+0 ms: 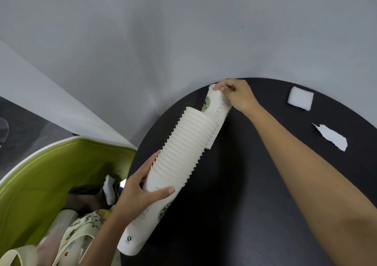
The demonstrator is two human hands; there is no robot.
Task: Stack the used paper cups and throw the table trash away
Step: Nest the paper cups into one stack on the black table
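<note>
A long stack of white paper cups (183, 149) with green logos slants over the left side of the round black table (244, 204). My left hand (138, 196) grips the stack's lower end, fingers curled round it. My right hand (236, 96) pinches the rim of the top cup (216, 106), which sits partly inside the stack's upper end. On the table's right side lie a white foam square (300, 100) and a torn scrap of white paper (332, 136).
A green-lined bin (51, 168) with a white rim stands left of the table, holding a printed cloth bag (77, 231) and other trash. Grey floor lies beyond the table and bin. A pale wall or panel runs along the left.
</note>
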